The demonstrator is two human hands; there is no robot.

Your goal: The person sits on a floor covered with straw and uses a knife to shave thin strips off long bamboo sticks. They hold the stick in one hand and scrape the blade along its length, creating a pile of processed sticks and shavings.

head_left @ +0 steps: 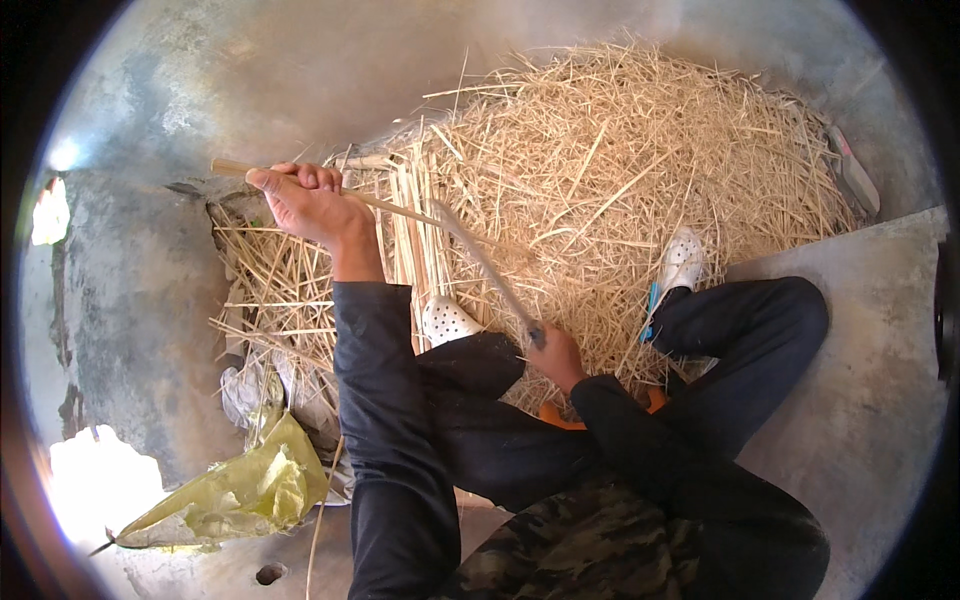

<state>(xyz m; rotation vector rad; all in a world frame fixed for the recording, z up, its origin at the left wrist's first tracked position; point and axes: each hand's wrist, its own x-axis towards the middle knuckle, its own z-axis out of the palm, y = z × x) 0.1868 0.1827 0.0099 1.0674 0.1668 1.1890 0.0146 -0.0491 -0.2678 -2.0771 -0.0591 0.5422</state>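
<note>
Strip (398, 207) near the knife (487, 266), above shavings (610, 160)
Left hand (315, 205) is closed round the strip near one end, right hand (556, 356) round the knife. The strip looks light, springy, liable to splinter; best held by that end, clear of the knife.

straw-gold across the shavings (620, 170) at one o'clock; pale tan along the strip (395, 207) at eleven. dull grey down the blade (487, 265). white, dark-dotted on both shoes (447, 322); black over sleeves (375, 370) and trousers (760, 325). brown-and-olive camouflage on the garment (590, 545) at five. greenish yellow on the sheet (245, 492) at eight.
</note>
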